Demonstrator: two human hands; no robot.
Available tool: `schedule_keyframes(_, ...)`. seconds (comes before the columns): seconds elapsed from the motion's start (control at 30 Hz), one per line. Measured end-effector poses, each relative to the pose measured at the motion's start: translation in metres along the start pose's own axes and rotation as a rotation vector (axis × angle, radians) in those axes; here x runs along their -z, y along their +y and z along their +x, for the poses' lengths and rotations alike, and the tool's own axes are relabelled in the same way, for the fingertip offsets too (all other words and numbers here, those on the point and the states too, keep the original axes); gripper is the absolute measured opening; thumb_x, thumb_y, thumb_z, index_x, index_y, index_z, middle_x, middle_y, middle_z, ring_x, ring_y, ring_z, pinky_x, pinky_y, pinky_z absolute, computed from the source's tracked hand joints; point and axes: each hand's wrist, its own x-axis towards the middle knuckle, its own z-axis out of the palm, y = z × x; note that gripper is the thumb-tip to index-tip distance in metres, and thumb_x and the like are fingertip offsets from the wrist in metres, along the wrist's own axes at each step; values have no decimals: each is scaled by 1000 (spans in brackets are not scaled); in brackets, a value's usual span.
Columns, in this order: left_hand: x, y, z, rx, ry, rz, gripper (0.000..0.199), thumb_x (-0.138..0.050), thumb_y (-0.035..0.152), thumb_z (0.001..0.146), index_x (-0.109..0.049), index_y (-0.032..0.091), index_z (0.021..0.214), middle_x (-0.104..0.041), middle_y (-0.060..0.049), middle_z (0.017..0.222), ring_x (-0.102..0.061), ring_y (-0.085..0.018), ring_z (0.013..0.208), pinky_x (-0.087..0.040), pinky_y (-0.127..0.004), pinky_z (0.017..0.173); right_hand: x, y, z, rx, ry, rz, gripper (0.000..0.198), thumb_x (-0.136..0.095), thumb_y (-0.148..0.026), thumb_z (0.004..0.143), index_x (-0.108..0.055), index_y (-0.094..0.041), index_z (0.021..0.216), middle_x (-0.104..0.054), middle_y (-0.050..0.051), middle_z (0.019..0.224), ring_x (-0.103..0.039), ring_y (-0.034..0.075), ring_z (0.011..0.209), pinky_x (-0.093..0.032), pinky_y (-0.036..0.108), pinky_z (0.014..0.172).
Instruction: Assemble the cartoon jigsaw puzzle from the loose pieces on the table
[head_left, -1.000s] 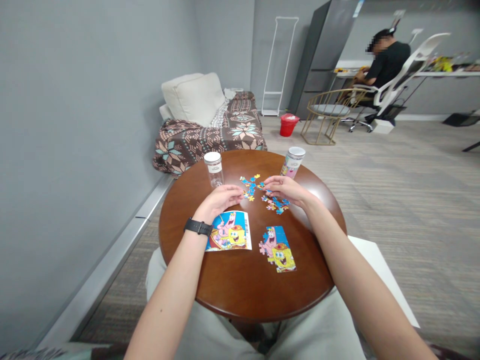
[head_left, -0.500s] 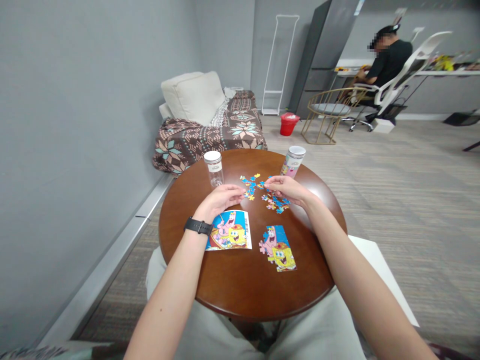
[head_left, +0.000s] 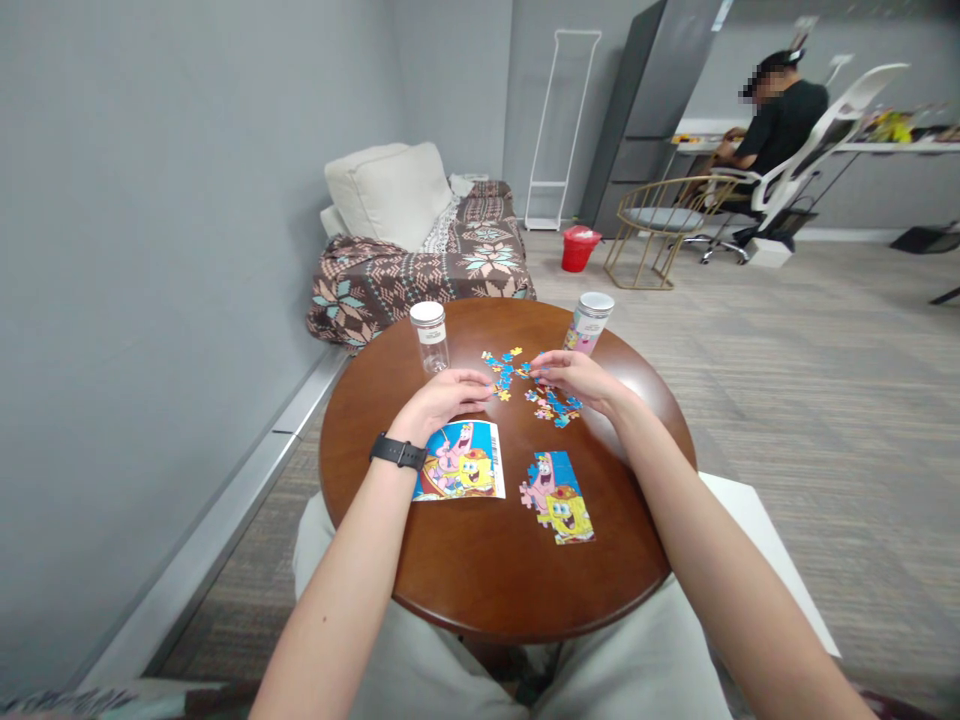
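Note:
Loose jigsaw puzzle pieces [head_left: 555, 408], blue, yellow and pink, lie in small groups on the far half of the round table. At the left group, my left hand [head_left: 454, 392], with a black watch band on the wrist, has its fingers pinched on a puzzle piece. My right hand [head_left: 571, 374] is curled above the pieces, thumb and fingers closed on a puzzle piece that is mostly hidden. Nearer to me lies a partly joined cartoon puzzle [head_left: 559, 500]. Left of it is a printed reference picture [head_left: 465, 470], partly under my left wrist.
A clear jar with a white lid [head_left: 430, 338] stands at the far left of the brown table [head_left: 480, 570]. A printed canister [head_left: 589, 322] stands behind my right hand. Beyond are a covered sofa [head_left: 420, 270], a red bin [head_left: 578, 248], a wire chair [head_left: 667, 218] and a seated person [head_left: 787, 125].
Both hands stay almost where they were, with only slight finger movement by the right hand. The whole view has shifted a little.

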Motion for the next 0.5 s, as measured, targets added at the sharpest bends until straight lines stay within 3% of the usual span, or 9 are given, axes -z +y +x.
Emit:
schedule_keyframes(0.3,1,-1,2,-6,1,28,23,-84,15,69,-65,13,81,-68,-3,69,-67,-12,62,-52,-24,63,1,-1,-3,7,12,41,21,-71,2,70,-65,-17,78,-76,6,86,-71,15,86,-55,25,77)
schedule_keyframes(0.5,1,-1,3,-21,4,-20,22,-81,7,68,-63,13,80,-69,-2,70,-66,-11,62,-53,-23,63,0,-3,-3,21,7,-57,15,-78,-11,68,-67,-15,77,-76,5,86,-65,10,71,-48,19,60)
